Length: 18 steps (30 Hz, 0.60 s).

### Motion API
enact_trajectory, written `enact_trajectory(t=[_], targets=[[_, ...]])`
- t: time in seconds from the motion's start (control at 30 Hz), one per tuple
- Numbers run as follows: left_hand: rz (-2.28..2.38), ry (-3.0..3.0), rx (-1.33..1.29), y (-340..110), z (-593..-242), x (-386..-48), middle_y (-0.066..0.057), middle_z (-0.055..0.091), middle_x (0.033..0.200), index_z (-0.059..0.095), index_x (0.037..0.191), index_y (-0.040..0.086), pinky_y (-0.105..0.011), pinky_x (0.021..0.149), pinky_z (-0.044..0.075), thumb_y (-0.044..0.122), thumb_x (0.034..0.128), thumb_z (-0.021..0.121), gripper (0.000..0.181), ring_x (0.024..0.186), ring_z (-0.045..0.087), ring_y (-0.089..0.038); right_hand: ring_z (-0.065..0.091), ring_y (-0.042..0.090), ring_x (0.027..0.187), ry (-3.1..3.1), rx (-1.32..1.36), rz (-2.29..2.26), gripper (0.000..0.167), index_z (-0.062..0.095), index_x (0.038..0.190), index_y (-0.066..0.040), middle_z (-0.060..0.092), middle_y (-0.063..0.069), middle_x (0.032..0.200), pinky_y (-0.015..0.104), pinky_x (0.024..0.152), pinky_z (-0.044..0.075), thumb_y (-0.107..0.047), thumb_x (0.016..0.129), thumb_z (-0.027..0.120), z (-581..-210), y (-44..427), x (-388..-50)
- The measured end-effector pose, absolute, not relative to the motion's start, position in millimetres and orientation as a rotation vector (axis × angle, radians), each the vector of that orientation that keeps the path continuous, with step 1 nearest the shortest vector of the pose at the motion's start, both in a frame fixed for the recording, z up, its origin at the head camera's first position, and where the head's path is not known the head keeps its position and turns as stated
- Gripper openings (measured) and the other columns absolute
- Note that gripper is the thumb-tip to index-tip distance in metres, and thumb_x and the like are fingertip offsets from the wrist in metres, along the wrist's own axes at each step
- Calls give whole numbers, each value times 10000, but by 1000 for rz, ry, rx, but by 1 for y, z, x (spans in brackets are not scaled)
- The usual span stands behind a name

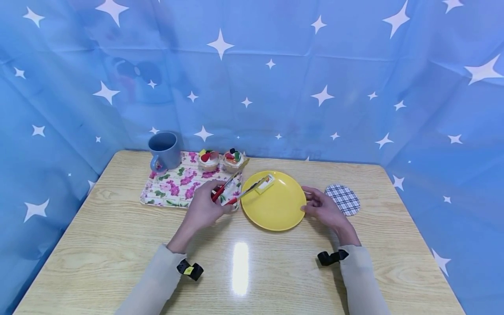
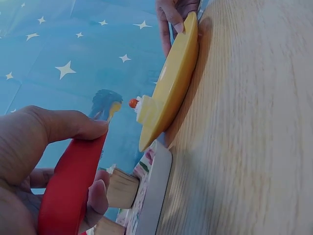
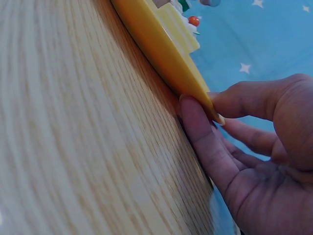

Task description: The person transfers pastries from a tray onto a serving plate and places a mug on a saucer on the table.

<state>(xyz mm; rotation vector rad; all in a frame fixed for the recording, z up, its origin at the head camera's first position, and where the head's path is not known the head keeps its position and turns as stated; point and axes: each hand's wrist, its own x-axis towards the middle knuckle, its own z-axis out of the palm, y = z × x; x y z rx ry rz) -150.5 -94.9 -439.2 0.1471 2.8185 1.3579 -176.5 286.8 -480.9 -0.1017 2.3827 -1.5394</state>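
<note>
My left hand [image 1: 205,204] holds a pair of tongs [image 1: 222,191] by their red handles; in the left wrist view the thumb presses on one red handle [image 2: 73,181]. The arms of the tongs are spread apart, one reaching over the yellow plate [image 1: 275,212] beside a small cake slice [image 1: 266,183], the other toward the cupcakes. The slice, topped with white cream and an orange-red ball, lies on the plate's upper left part. At the plate's right edge, my right hand [image 1: 323,208] pinches the rim [image 3: 208,100] between thumb and fingers.
Left of the plate, a floral tray [image 1: 169,188] bears two fruit-topped cupcakes, one on the left [image 1: 208,162] and one on the right [image 1: 232,162], and a blue mug [image 1: 164,153]. A checked round coaster [image 1: 342,200] lies right of my right hand. A blue starry curtain [image 1: 275,109] hangs behind.
</note>
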Motion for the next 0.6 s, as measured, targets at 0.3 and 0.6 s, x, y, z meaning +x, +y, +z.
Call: enact_trajectory(t=[0.3,0.6], targets=[[1454,2815,129,-108,-441,-151,-111,617,1252,574,1407,123,-268,614,512,232,783,883,705,773,577,-201,609,227,1028,2385,-103,-1540,700,381,1579,-137,558,223,1395,257,782,552,-103,955,697,-481,287,-177],[1513,2822,127,-119,-438,-152,-164,636,1236,567,1424,102,-270,589,516,208,803,880,704,691,574,-194,584,236,1030,2390,-87,-1534,704,378,1581,-140,551,217,1401,256,774,539,-107,955,699,-480,286,-176]])
